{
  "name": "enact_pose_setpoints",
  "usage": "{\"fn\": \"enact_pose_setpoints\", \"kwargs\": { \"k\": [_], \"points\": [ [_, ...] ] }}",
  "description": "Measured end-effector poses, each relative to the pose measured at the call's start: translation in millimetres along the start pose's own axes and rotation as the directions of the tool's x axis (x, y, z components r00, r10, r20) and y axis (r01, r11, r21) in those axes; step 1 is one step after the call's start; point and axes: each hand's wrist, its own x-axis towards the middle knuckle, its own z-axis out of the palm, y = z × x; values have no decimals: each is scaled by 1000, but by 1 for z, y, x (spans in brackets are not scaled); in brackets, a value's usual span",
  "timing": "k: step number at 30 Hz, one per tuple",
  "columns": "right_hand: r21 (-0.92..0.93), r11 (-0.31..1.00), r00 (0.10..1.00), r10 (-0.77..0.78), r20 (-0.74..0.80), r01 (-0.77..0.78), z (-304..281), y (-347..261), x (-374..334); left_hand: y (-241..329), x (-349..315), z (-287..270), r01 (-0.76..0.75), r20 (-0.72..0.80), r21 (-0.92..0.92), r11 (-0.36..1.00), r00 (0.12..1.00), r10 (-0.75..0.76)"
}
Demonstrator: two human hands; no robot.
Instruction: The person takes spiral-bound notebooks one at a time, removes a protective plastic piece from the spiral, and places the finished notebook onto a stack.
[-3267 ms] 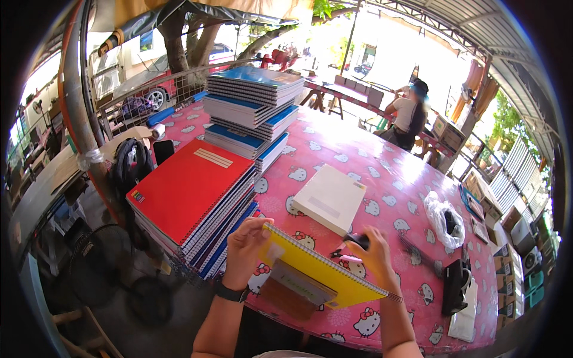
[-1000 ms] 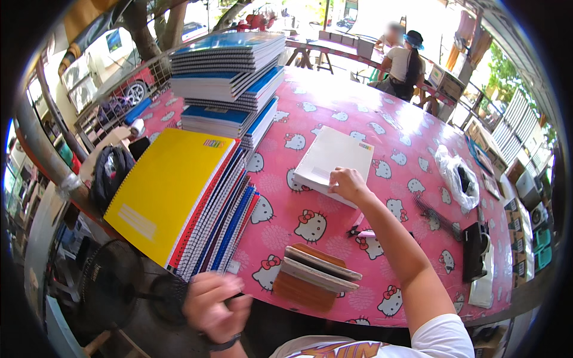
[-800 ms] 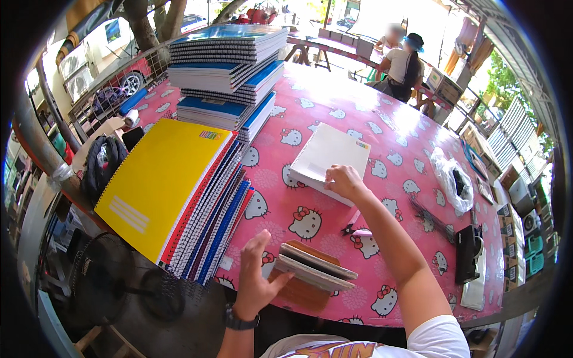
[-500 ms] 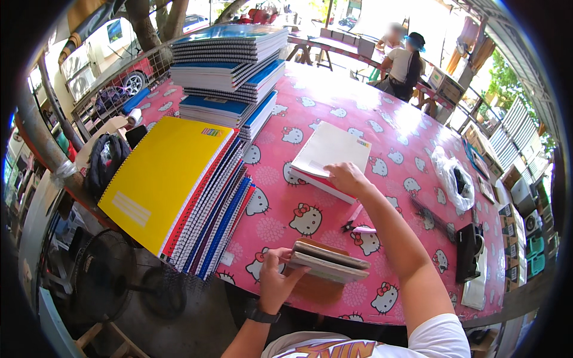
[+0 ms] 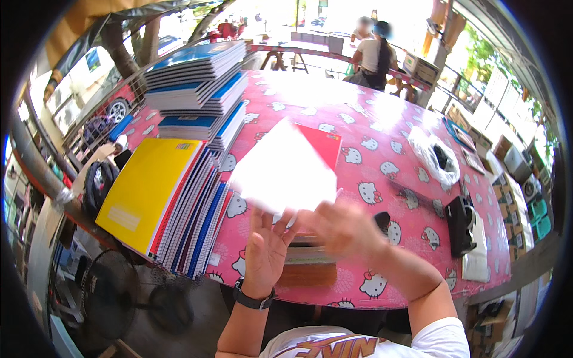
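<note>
A white sheet or thin sheaf (image 5: 285, 173), blurred by motion, is tilted in the air above the table. Its lower right edge meets my right hand (image 5: 346, 230), which is smeared but appears to grip it. Palm up, my left hand (image 5: 267, 253) has its fingers apart close to the sheet's lower edge; whether they touch it I cannot tell. Behind the sheet lies a red cover (image 5: 322, 143) with a small coloured label, partly hidden. Just below my hands stands a brown, slotted block-like tool (image 5: 309, 274), its upper part covered by my right hand.
On the left are a stack of yellow-topped spiral notebooks (image 5: 149, 191) and a taller blue-covered pile (image 5: 191, 65). At right are a white plastic bag (image 5: 427, 152) and a black box-like object (image 5: 458, 224). A fan (image 5: 110, 286) stands below the table's left edge. Two people sit far back.
The white sheet has come up off the red cover toward me. My right hand has drawn back; my left hand has left the slotted tool and turned palm up. The view has shifted slightly.
</note>
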Motion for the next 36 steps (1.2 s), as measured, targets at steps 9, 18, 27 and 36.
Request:
{"fn": "enact_pose_setpoints", "kwargs": {
  "k": [9,18,27,36],
  "points": [
    [618,725,924,383,6,-304,-15,-7,-64,13,-18,21,-4,-283,324,946,954,101],
    [937,138,604,792,90,-320,7,44,-138,70,25,1,-199,244,351,915,963,116],
    [982,-66,647,744,166,-176,29,26,-146,70,48,-11,-305,399,564,767,914,71],
    [954,-37,650,724,231,-298,42,27,-160,60,54,-1,-279,297,686,672,951,92]
  ]
}}
